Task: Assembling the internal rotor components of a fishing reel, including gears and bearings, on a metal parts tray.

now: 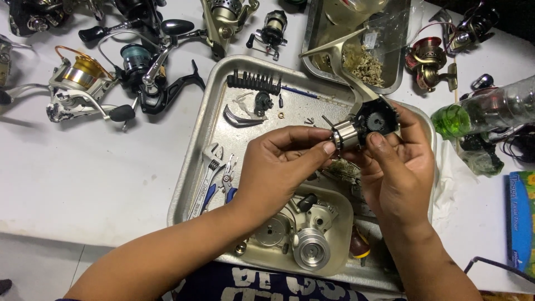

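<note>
- The reel body (368,124), a dark housing with its gear showing and a silver barrel at the front, is being held up over the big metal tray (192,184), roughly above its middle; its pale gold stem is sticking up and away toward the far tray.
- The right hand (402,167) is cradling the reel body from below and behind, fingers curled about the housing and thumb lying across its near face; it is closed on the thing.
- The left hand (278,167) is coming in from the side, thumb and forefinger pinched narrow at the silver barrel; whether something tiny is sitting between them I cannot tell.
- Under the hands, a smaller dish (340,245) is sitting inside the big tray, holding a silver spool (311,249) and other grey reel parts.
- In the big tray, a row of black screwdriver bits (253,82) is lying along the far edge; a small wrench (210,164) and blue-handled pliers (225,187) are lying by the left wall.
- A second metal tray (320,33) is standing just beyond, with a tangle of pale line (363,64) in it.
- On the white worktop (83,178), several spinning reels (83,83) are lying to the left; a green-capped clear bottle (490,111) is lying to the right; a blue tissue box (521,223) is sitting at the right edge.
</note>
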